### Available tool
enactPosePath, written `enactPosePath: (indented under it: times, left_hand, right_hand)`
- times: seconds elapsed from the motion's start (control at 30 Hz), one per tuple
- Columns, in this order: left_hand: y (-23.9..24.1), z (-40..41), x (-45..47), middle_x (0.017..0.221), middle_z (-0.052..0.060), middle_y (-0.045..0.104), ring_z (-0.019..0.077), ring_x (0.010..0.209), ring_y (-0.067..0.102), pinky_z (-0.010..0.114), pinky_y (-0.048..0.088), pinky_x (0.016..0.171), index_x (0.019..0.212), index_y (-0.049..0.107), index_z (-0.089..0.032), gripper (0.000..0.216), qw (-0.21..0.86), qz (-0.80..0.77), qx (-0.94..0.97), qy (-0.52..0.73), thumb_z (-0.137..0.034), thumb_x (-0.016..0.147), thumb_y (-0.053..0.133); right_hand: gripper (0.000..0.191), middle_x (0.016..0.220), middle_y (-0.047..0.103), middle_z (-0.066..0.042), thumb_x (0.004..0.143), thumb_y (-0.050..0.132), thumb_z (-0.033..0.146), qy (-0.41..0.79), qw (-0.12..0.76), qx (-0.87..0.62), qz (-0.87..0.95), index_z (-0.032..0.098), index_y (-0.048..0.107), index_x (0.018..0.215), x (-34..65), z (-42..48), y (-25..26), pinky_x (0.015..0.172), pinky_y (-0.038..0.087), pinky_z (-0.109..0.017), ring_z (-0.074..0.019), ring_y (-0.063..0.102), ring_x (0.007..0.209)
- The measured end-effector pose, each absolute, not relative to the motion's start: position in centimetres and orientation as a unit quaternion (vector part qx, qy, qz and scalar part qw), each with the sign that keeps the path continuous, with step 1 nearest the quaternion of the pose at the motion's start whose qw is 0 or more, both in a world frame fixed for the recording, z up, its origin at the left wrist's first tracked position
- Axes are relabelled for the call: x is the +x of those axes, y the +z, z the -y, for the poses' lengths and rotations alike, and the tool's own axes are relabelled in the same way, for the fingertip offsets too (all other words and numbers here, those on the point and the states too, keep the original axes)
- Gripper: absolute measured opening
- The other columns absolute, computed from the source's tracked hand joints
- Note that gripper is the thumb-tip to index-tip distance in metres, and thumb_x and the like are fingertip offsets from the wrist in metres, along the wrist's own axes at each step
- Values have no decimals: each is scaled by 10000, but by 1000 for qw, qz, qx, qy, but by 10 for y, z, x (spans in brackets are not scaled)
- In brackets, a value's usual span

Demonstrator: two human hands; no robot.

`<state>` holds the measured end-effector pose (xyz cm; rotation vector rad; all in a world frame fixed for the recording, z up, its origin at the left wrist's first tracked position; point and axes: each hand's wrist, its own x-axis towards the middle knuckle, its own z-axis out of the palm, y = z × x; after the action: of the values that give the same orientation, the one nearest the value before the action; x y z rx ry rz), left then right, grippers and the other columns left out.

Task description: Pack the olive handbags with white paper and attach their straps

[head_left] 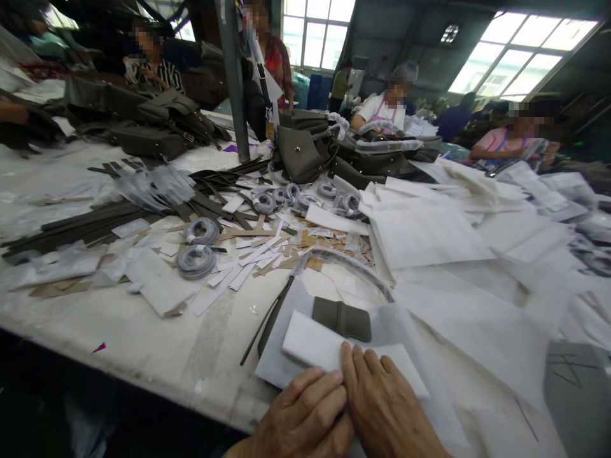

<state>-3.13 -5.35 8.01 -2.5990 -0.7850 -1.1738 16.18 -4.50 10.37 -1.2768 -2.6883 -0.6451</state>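
Both hands are working close together, the left hand (305,410) almost meeting the right hand (382,401) at the near edge of a white foam strip (310,340). The right hand is lying palm down, its fingers stretching out side by side and pressing on the strip's upper face. The left hand is bunching its fingers into a loose curl, their tips touching the strip's near edge just beside the right forefinger. The undersides of both hands are hiding from view, so I cannot tell whether either is pinching the foam or only bearing on it.

Directly beyond the fingers, the strip is lying across a bag (274,318) loosely covered by a pale sheet (293,305). An olive strap tab (353,320) is showing just past the strip, and farther from the grip a plastic-wrapped handle (353,261) is arching up. To the left of the grip, a thin dark strap (260,327) is slanting along the bag's side.

To the right of the hands, white sheets (424,235) are piling up on the table (167,343). Ahead and left, wrapped coils (196,261) are resting near scattered paper strips (248,264). Well beyond the grip, more olive bags (298,152) are sitting in a heap.
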Motion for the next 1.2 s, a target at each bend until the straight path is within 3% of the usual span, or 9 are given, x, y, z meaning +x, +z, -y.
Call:
enactPosePath:
  times: [0.17, 0.33, 0.4, 0.5, 0.6, 0.73, 0.93, 1.1, 1.2]
  left_hand:
    - [93, 45, -28, 1391, 116, 565, 255, 1373, 449, 463, 381, 1156, 1153, 628, -105, 255, 112, 300, -879, -354, -153, 970, 456]
    - [92, 34, -24, 1376, 114, 588, 239, 1312, 508, 420, 396, 1117, 1400, 446, -59, 673, 65, 342, -910, -225, -580, 974, 425]
    - [87, 33, -23, 1363, 112, 595, 246, 1271, 539, 427, 404, 1087, 1402, 444, -71, 720, 61, 344, -915, -201, -638, 961, 397]
    - [81, 35, -22, 1300, 108, 623, 253, 1217, 565, 438, 390, 1073, 1399, 446, -96, 679, 40, 354, -916, -186, -616, 961, 426]
    - [77, 38, -21, 1254, 110, 626, 259, 1191, 563, 441, 362, 1085, 1397, 448, -103, 661, 25, 366, -908, -200, -592, 953, 469]
    - [72, 39, -22, 1266, 100, 614, 255, 1202, 544, 429, 341, 1100, 1386, 466, -135, 649, 33, 374, -905, -199, -589, 926, 528]
    - [70, 39, -20, 1211, 86, 643, 245, 1203, 542, 414, 314, 1122, 1303, 542, -144, 595, 66, 361, -908, -200, -592, 911, 545]
    - [71, 39, -5, 1403, 113, 545, 255, 1350, 433, 399, 230, 1175, 1283, 570, -107, 474, 142, 333, -911, -196, -456, 990, 436]
    - [69, 38, 1, 1400, 109, 558, 268, 1332, 461, 428, 230, 1173, 1334, 548, -110, 467, 178, 335, -905, -191, -408, 1008, 399]
  right_hand:
    - [428, 1030, 718, -163, 718, 484, 88, -202, 92, -401, 889, 111, 656, 1108, 163, 40, 98, 687, 564, -430, -306, 649, 826]
    - [429, 1004, 725, -139, 667, 543, 115, -174, 135, -412, 884, 124, 662, 1079, 167, 33, 98, 687, 553, -404, -290, 644, 791]
    - [389, 1006, 733, -92, 690, 569, 120, -128, 133, -405, 895, 155, 658, 1067, 175, 30, 107, 699, 558, -368, -257, 655, 790]
    - [330, 1072, 735, -51, 784, 590, 167, -82, 131, -382, 911, 181, 636, 1110, 190, 26, 125, 774, 566, -348, -231, 682, 882]
    - [408, 1180, 704, -126, 878, 584, 336, -131, 138, -351, 917, 123, 590, 1226, 200, 27, 133, 814, 567, -398, -274, 681, 1015]
    - [513, 1164, 707, -161, 863, 637, 465, -155, 126, -333, 922, 84, 604, 1205, 202, 31, 121, 809, 571, -430, -300, 694, 1008]
    - [531, 1142, 719, -147, 812, 712, 495, -123, 113, -319, 933, 96, 645, 1156, 201, 30, 114, 818, 576, -446, -311, 704, 976]
    - [545, 1186, 703, -139, 830, 696, 464, -114, 135, -326, 929, 88, 620, 1217, 203, 29, 113, 862, 562, -435, -301, 695, 1009]
    - [526, 1202, 695, -145, 838, 683, 424, -122, 163, -344, 917, 81, 614, 1230, 206, 34, 109, 905, 543, -425, -298, 679, 1049]
